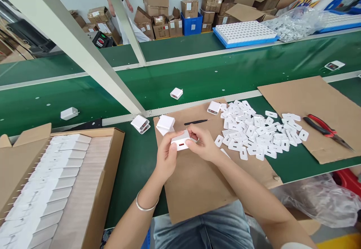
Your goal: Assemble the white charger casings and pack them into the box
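Between my two hands I hold a white charger [180,142], its end with a red-lined USB slot facing me. My left hand [166,155] pinches its left side, and my right hand [203,143] grips its right side, fingers covering that part. Just behind them, white charger housings [165,123] lie stacked on the cardboard sheet [197,181]. Black tweezers [197,122] rest beyond my right hand. To the right spreads a heap of small white slotted cover plates [254,128]. Another open-ended charger housing [214,108] sits at the heap's back left.
A carton [113,166] with rows of white chargers stands at left. Red-handled pliers [329,132] lie on a second cardboard sheet [299,94]. A green conveyor belt [197,76] carries scattered chargers behind a slanted metal post [93,53]. Across it are a white-filled tray [245,32] and other people.
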Motion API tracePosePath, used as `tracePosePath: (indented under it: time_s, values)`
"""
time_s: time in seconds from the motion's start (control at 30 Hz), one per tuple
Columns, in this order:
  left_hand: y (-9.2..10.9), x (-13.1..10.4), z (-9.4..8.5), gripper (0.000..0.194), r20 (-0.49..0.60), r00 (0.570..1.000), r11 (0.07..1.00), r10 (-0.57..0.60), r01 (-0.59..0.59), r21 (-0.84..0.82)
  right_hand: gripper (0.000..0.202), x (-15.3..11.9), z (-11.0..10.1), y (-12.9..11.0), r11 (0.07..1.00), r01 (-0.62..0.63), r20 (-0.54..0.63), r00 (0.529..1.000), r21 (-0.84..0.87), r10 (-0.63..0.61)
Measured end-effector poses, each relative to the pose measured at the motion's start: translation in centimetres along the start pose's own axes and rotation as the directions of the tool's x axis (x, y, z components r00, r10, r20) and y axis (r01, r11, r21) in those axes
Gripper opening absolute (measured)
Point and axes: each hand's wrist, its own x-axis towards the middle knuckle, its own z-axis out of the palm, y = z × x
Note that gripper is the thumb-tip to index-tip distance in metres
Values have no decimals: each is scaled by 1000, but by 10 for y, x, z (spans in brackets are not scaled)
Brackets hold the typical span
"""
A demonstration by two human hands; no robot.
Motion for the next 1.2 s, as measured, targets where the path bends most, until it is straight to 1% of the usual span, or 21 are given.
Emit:
tracePosePath:
  time_s: [0.07,0.13,0.23,0.3,0.43,0.53,0.7,0.8,0.9,1.0,1.07,1.13,1.2]
  values:
    - [2,-1,0,38,3,995,994,97,-97,46,37,0,0,2,994,101,-17,995,-29,-102]
    - [3,-1,0,39,29,985,983,171,-173,58,38,0,1,5,978,200,-26,979,-66,-202]
    - [3,-1,0,41,81,966,967,245,-250,55,43,1,1,7,951,291,-16,956,-107,-294]
    - [3,-2,0,41,94,958,958,271,-278,73,47,1,0,7,944,301,-12,952,-134,-305]
    - [1,-3,1,39,88,955,949,282,-291,120,52,1,-2,5,953,246,29,969,-175,-244]
    - [2,-4,0,38,69,965,959,252,-259,114,52,0,-2,3,956,224,3,974,-191,-228]
    - [6,-6,0,39,33,992,990,120,-122,65,46,-3,3,-2,964,182,-62,978,-192,-198]
    - [7,-4,1,37,35,994,993,106,-108,37,42,-3,2,-3,963,182,-71,977,-196,-199]
    - [10,-2,2,37,66,996,998,56,-57,18,40,-2,0,-1,974,146,-49,986,-171,-157]
    - [10,1,1,43,110,992,997,-60,64,-36,38,-1,-3,1,983,111,-31,993,-145,-117]
    - [9,1,0,48,135,985,990,-106,117,-76,37,0,-4,1,986,103,-34,994,-135,-108]
    - [8,2,-1,44,138,984,989,-108,121,-87,37,0,-5,1,986,106,-23,994,-130,-110]
    - [8,2,-2,40,125,987,991,-97,107,-74,36,0,-8,1,984,127,16,992,-123,-126]
